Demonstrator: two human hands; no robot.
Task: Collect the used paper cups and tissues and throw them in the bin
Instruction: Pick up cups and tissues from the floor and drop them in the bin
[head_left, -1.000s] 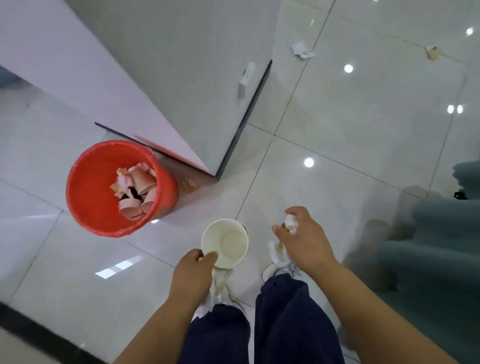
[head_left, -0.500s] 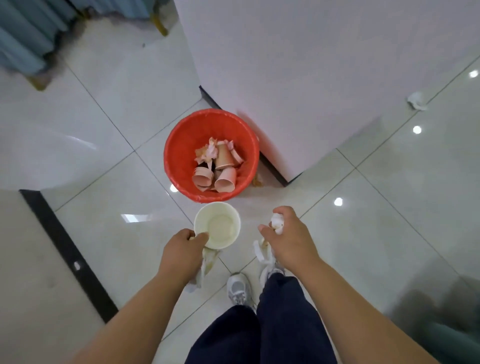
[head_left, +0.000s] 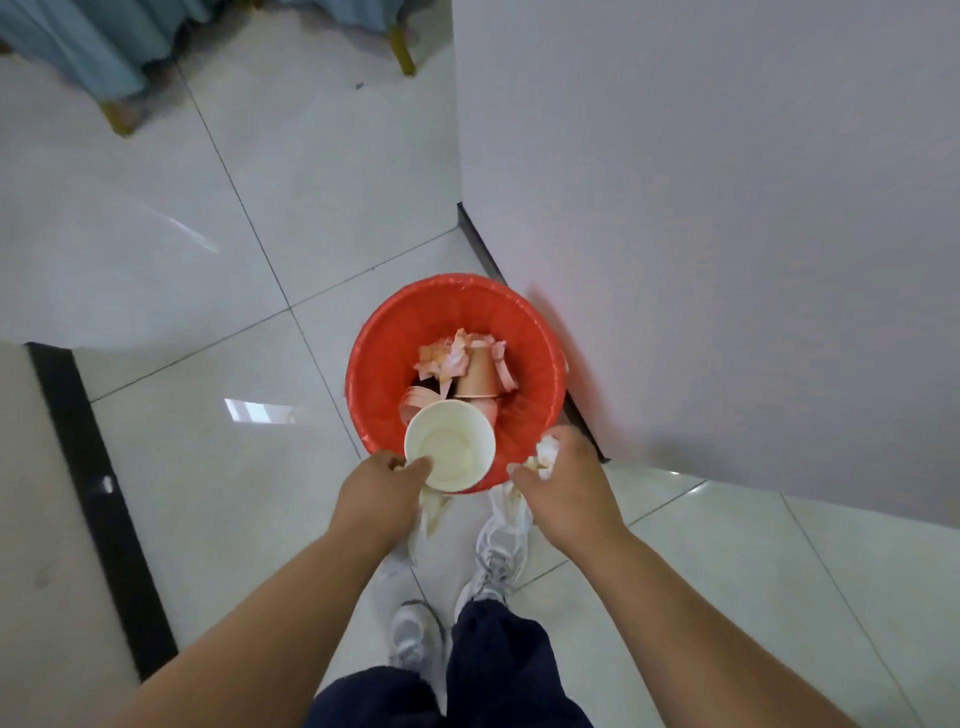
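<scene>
Floor (head_left: 260, 208): pale glossy tiles, with a black strip at the left.
Wall (head_left: 727, 208): white, its corner just behind the bin.
Bin (head_left: 374, 353): red and round, standing on the floor; used cups (head_left: 478, 371) and paper scraps lie inside.
Left hand (head_left: 379, 493): grasping the paper cup at its rim, with a hanging tissue (head_left: 431, 514) below the fingers.
Right hand (head_left: 566, 493): clenched round a crumpled tissue (head_left: 545, 452), at the bin's near rim.
Paper cup (head_left: 449, 447): white, mouth up, held over the bin's near edge.

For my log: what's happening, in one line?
left hand: holds white paper cup; right hand: grips crumpled white tissue; both at round red plastic bin
</scene>
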